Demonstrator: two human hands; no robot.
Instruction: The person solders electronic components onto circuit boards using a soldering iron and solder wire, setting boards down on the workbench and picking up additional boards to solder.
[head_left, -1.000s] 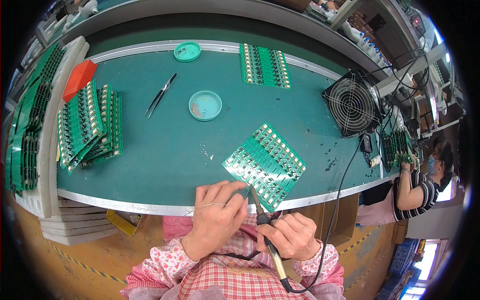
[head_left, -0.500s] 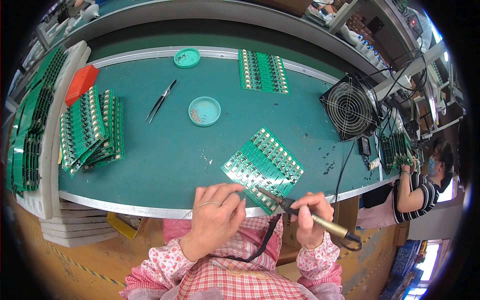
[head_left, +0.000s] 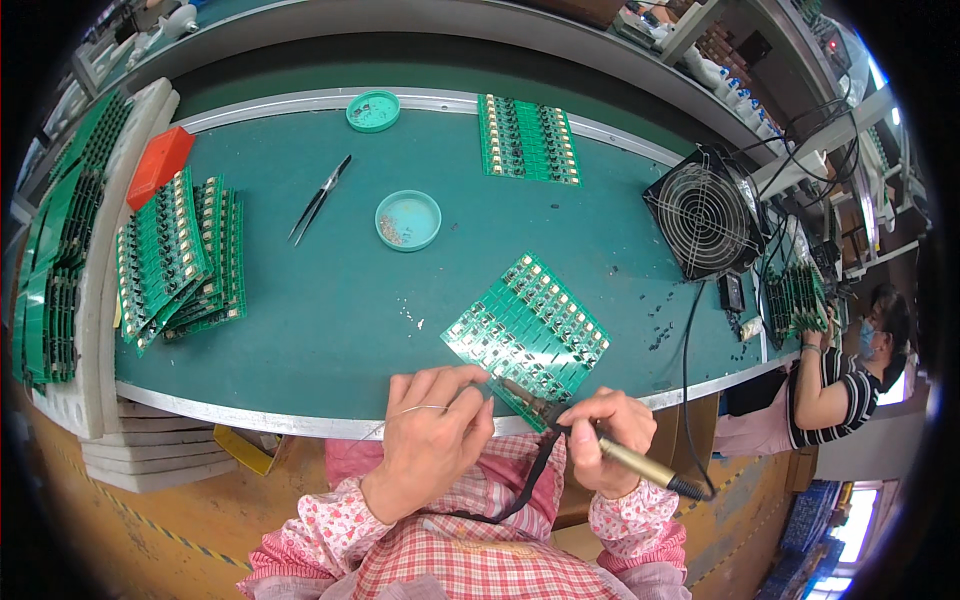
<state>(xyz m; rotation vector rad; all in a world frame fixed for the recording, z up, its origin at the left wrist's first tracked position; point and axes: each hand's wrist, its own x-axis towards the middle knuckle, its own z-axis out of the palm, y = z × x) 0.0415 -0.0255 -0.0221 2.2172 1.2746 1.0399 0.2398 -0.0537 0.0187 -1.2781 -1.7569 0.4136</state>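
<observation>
A green circuit board panel (head_left: 530, 325) lies turned at an angle near the front edge of the bench, with rows of small parts on it. My right hand (head_left: 612, 440) is closed around a soldering iron (head_left: 640, 465) with a gold-coloured handle, its tip over the panel's near edge. At the panel's near left edge, my left hand (head_left: 432, 435) has thumb and fingertips drawn together on a thin silvery solder wire (head_left: 425, 407) that loops over the fingers. Whether the iron's tip touches the board or the wire cannot be made out.
Stacked panels (head_left: 180, 260) stand left, beside a red box (head_left: 160, 167). Tweezers (head_left: 320, 200) and two round dishes (head_left: 408, 221) lie farther back, near another panel (head_left: 530, 140). A fan (head_left: 703, 215), the iron's cable (head_left: 688, 370) and a co-worker (head_left: 840, 385) are at right.
My right hand and the soldering iron have shifted slightly left, the tip moving left along the panel's near edge. My left hand stays almost where it was.
</observation>
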